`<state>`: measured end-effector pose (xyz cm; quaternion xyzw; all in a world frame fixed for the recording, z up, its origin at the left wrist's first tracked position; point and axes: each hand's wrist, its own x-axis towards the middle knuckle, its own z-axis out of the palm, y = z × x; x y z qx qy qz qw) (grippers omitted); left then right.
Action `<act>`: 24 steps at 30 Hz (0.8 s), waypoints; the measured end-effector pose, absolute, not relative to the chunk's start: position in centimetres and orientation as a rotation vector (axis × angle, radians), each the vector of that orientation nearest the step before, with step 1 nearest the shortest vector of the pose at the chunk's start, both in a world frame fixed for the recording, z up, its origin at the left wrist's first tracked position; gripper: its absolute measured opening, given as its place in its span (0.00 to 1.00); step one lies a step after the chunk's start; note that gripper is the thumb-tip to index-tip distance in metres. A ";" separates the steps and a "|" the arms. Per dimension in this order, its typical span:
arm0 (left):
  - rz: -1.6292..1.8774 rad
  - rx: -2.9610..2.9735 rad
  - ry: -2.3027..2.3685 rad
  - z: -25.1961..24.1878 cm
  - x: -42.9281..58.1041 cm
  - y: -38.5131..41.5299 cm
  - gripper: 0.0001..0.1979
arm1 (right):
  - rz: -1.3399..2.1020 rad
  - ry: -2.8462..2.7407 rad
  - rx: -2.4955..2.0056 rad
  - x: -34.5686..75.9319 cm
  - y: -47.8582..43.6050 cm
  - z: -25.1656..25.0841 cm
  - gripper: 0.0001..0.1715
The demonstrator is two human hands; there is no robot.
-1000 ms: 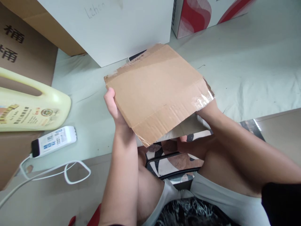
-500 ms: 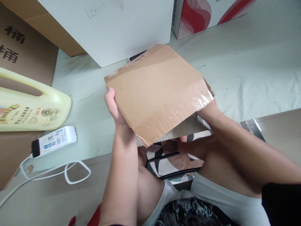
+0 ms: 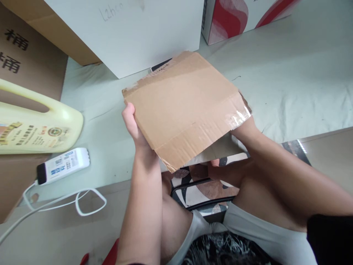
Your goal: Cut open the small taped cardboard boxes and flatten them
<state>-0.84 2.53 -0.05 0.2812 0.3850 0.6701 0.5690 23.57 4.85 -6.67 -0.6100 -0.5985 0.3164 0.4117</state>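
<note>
A brown cardboard piece [image 3: 182, 106] with creased flaps and torn tape along its ends is held tilted over the front of the covered table. My left hand [image 3: 132, 121] grips its left edge, the thumb on top and the other fingers hidden underneath. At the right end, my right hand [image 3: 245, 127] reaches in beneath the taped flap. Its fingers are out of sight, so what they hold cannot be seen. A greyish surface [image 3: 217, 149] shows in shadow under the cardboard's front edge.
A large white box [image 3: 154, 33] stands behind the cardboard, partly covering a dark flat object [image 3: 161, 65]. A red-and-white box [image 3: 228, 18] is at the back right. On the left are a yellow jug [image 3: 63, 125], a white power strip [image 3: 66, 165] with a looped cable, and printed cartons [image 3: 30, 55].
</note>
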 end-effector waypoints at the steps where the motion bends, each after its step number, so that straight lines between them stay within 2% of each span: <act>1: 1.575 0.651 0.905 0.0 -0.8 2.5 0.21 | 0.798 -1.506 -1.536 23.6 4.8 -6.6 0.36; 15: 1.601 0.641 0.840 -0.1 -0.9 2.7 0.20 | 0.830 -1.474 -1.575 23.5 4.8 -6.6 0.37; 24: 1.615 0.627 0.907 -0.4 -1.1 2.8 0.20 | 0.713 -1.540 -1.534 23.8 4.8 -7.0 0.38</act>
